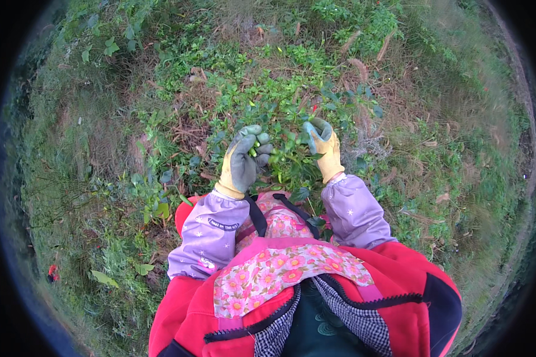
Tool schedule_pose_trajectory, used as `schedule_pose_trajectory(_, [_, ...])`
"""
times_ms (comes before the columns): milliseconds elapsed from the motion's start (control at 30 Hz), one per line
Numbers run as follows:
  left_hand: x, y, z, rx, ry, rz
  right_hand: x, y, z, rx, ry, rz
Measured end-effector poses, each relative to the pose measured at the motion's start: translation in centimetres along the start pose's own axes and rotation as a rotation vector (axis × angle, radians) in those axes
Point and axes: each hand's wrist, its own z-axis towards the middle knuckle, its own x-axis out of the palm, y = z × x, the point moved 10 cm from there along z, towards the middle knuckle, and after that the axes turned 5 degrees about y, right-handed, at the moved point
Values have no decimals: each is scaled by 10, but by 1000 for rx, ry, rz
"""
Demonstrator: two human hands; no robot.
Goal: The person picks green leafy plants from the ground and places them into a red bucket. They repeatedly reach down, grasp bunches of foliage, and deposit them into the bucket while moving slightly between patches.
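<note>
My left hand (245, 156), in a yellow knit glove with a grey-green coated palm, is curled around green chili peppers (253, 151) that show between its fingers. To its right, my right hand (322, 143), in a matching glove, has its fingers bent at the leaves of a pepper plant (290, 147). Whether it grips a stem or a pepper is hidden. A red pepper (315, 108) hangs among leaves just above the right hand. Another green pepper (186, 200) lies left of my left sleeve, by a red object. A floral apron (286, 223) with dark straps is below the hands.
Low green weeds (232, 85) and dry grass surround the plants. Seed heads of grass (359, 70) stand at the upper right. Broad-leaved plants (111, 47) grow at the upper left. A small red thing (52, 271) is far left, too small to identify.
</note>
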Motion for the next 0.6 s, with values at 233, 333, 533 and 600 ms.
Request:
schedule_pose_trajectory(233, [-8,-28,-2,164,-52,716,49,44,3,-525,72,-343])
schedule_pose_trajectory(333, [-23,-35,8,232,-113,651,77,46,3,-538,148,-414])
schedule_pose_trajectory(533, [-22,-44,5,294,-149,947,106,68,-17,-688,238,-574])
schedule_pose_trajectory(600, [-23,-45,-1,264,-224,1027,107,79,-26,-785,187,-642])
